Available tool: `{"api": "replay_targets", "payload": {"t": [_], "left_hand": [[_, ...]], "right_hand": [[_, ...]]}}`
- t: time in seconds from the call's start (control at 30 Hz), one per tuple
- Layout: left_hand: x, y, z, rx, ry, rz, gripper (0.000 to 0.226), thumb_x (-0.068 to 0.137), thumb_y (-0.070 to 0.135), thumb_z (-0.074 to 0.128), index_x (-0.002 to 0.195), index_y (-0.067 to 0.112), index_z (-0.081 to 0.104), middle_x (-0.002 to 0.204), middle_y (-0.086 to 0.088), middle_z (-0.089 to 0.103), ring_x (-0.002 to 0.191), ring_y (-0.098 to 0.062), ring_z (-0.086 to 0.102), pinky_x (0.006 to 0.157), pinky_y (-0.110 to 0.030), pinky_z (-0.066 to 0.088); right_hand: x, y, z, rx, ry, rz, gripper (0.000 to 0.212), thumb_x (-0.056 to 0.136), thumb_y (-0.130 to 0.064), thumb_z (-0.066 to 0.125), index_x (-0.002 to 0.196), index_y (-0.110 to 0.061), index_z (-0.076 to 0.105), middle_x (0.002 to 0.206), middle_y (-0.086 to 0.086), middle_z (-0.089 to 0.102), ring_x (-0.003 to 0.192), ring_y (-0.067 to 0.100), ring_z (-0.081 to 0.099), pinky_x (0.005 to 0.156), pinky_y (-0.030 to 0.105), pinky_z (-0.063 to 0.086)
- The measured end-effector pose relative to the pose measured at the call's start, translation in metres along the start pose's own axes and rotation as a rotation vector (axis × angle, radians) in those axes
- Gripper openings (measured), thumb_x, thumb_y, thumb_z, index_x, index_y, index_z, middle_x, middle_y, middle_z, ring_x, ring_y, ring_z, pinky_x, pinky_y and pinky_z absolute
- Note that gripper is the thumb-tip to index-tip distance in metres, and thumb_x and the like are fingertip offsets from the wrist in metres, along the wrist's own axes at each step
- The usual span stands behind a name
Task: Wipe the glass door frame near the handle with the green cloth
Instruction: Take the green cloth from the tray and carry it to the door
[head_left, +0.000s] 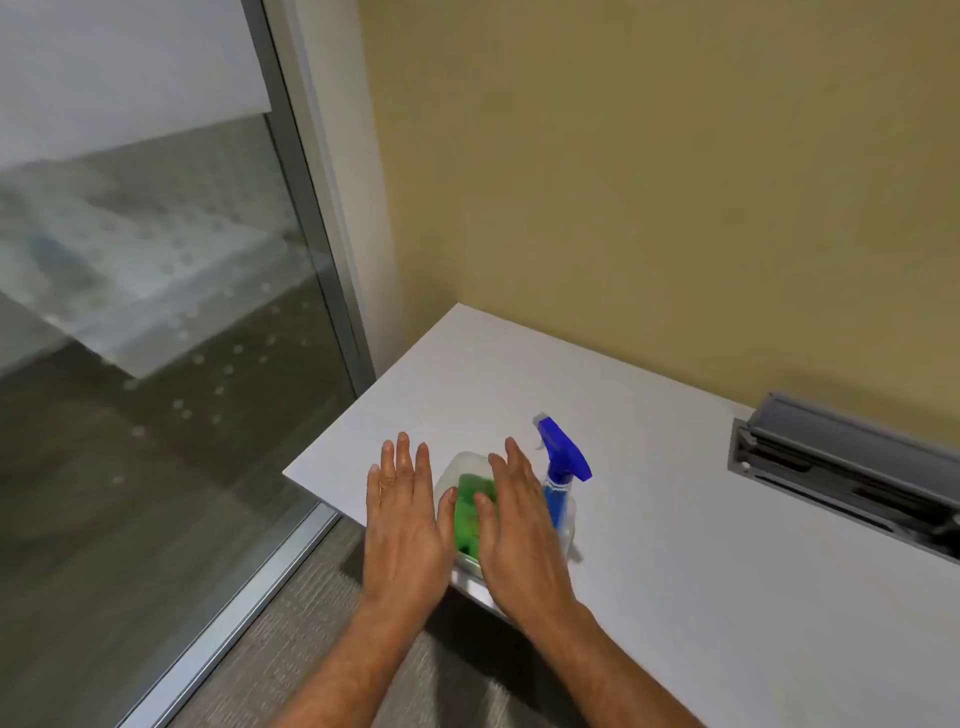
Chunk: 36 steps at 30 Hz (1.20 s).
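Note:
A green cloth (470, 506) lies folded in a clear plastic container (460, 465) near the front corner of a white table (701, 519). My left hand (402, 519) hovers flat over the container's left side, fingers spread and holding nothing. My right hand (524, 525) hovers flat over its right side, also open, partly hiding the cloth. The glass door (156, 312) with its grey metal frame (311, 208) stands to the left. No door handle is in view.
A spray bottle (561, 467) with a blue trigger head and blue liquid stands in the container's right side, behind my right hand. A grey recessed cable box (841, 467) sits in the table at the right. A tan wall lies behind; the door's floor rail (234, 608) runs at lower left.

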<state>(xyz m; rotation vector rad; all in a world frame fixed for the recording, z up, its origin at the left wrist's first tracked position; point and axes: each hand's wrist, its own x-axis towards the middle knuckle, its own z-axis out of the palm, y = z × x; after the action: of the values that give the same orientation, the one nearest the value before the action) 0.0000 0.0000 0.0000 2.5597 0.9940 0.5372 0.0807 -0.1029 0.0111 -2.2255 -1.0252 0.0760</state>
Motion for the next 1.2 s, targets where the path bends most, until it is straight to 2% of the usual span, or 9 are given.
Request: {"api": "replay_targets", "payload": {"t": [0.13, 0.3, 0.53, 0.67, 0.8, 0.87, 0.93, 1.07, 1.2], "left_hand": [[0.0, -0.014, 0.022, 0.061, -0.119, 0.041, 0.06, 0.111, 0.038, 0.026, 0.164, 0.011, 0.016, 0.174, -0.009, 0.002, 0.155, -0.014, -0.016, 0.128, -0.035, -0.01], [0.003, -0.022, 0.04, 0.088, -0.195, 0.048, 0.06, 0.112, 0.036, 0.021, 0.165, 0.011, 0.008, 0.175, -0.01, -0.005, 0.152, -0.014, -0.023, 0.127, -0.034, -0.015], [0.002, -0.026, 0.045, 0.09, -0.222, 0.033, 0.062, 0.111, 0.04, 0.019, 0.165, 0.015, 0.002, 0.174, -0.006, -0.01, 0.152, -0.013, -0.026, 0.127, -0.031, -0.016], [0.002, -0.032, 0.046, 0.066, -0.234, 0.034, 0.063, 0.11, 0.041, 0.018, 0.165, 0.014, 0.002, 0.174, -0.006, -0.011, 0.152, -0.014, -0.026, 0.128, -0.032, -0.016], [0.0, -0.038, 0.052, -0.018, -0.202, 0.034, 0.062, 0.11, 0.038, 0.027, 0.165, 0.013, 0.011, 0.174, -0.006, -0.003, 0.156, -0.014, -0.019, 0.128, -0.033, -0.011], [-0.001, -0.041, 0.055, -0.043, -0.195, 0.029, 0.063, 0.11, 0.038, 0.032, 0.165, 0.014, 0.012, 0.174, -0.004, -0.003, 0.157, -0.013, -0.017, 0.129, -0.032, -0.01], [-0.003, -0.045, 0.058, -0.054, -0.205, 0.021, 0.064, 0.11, 0.04, 0.03, 0.165, 0.018, 0.005, 0.173, 0.001, -0.01, 0.156, -0.011, -0.021, 0.127, -0.03, -0.013], [-0.01, -0.053, 0.061, -0.064, -0.21, 0.016, 0.063, 0.11, 0.041, 0.03, 0.157, 0.024, -0.009, 0.168, 0.005, -0.017, 0.152, -0.007, -0.028, 0.124, -0.027, -0.017], [-0.015, -0.058, 0.058, -0.057, -0.219, 0.005, 0.062, 0.11, 0.043, 0.028, 0.154, 0.024, -0.012, 0.166, 0.006, -0.019, 0.151, -0.008, -0.03, 0.123, -0.026, -0.019]], "right_hand": [[0.0, 0.024, 0.046, 0.153, -0.187, 0.334, 0.061, 0.107, -0.024, 0.039, 0.161, -0.019, 0.011, 0.172, 0.003, 0.006, 0.158, 0.02, 0.007, 0.128, 0.04, 0.015], [0.019, 0.047, 0.088, 0.07, -0.263, 0.458, 0.077, 0.102, -0.025, 0.048, 0.161, -0.011, 0.0, 0.171, 0.011, -0.003, 0.158, 0.026, -0.001, 0.128, 0.043, 0.008], [0.042, 0.067, 0.117, 0.063, -0.271, 0.657, 0.087, 0.1, -0.024, 0.054, 0.16, -0.011, -0.006, 0.17, 0.015, -0.001, 0.156, 0.034, 0.006, 0.126, 0.048, 0.02], [0.047, 0.071, 0.128, 0.082, -0.226, 0.721, 0.091, 0.096, -0.022, 0.061, 0.159, -0.012, -0.004, 0.165, 0.019, 0.015, 0.151, 0.038, 0.023, 0.119, 0.052, 0.035], [0.052, 0.074, 0.128, 0.069, -0.168, 0.731, 0.091, 0.09, -0.017, 0.069, 0.156, -0.012, 0.007, 0.153, 0.02, 0.039, 0.139, 0.036, 0.044, 0.111, 0.049, 0.047], [0.054, 0.074, 0.128, 0.052, -0.145, 0.732, 0.084, 0.092, -0.02, 0.067, 0.155, -0.01, 0.012, 0.149, 0.019, 0.045, 0.135, 0.035, 0.05, 0.107, 0.047, 0.051], [0.054, 0.072, 0.13, 0.044, -0.101, 0.745, 0.076, 0.096, -0.027, 0.061, 0.153, -0.008, 0.014, 0.147, 0.02, 0.048, 0.131, 0.033, 0.053, 0.105, 0.044, 0.053], [0.059, 0.072, 0.133, 0.127, -0.04, 0.866, 0.087, 0.095, -0.032, 0.061, 0.156, 0.0, 0.007, 0.151, 0.022, 0.044, 0.133, 0.036, 0.052, 0.106, 0.044, 0.052], [0.063, 0.075, 0.13, 0.175, -0.015, 1.01, 0.084, 0.091, -0.043, 0.066, 0.149, 0.0, 0.023, 0.131, 0.017, 0.063, 0.117, 0.033, 0.064, 0.097, 0.043, 0.057]]}}
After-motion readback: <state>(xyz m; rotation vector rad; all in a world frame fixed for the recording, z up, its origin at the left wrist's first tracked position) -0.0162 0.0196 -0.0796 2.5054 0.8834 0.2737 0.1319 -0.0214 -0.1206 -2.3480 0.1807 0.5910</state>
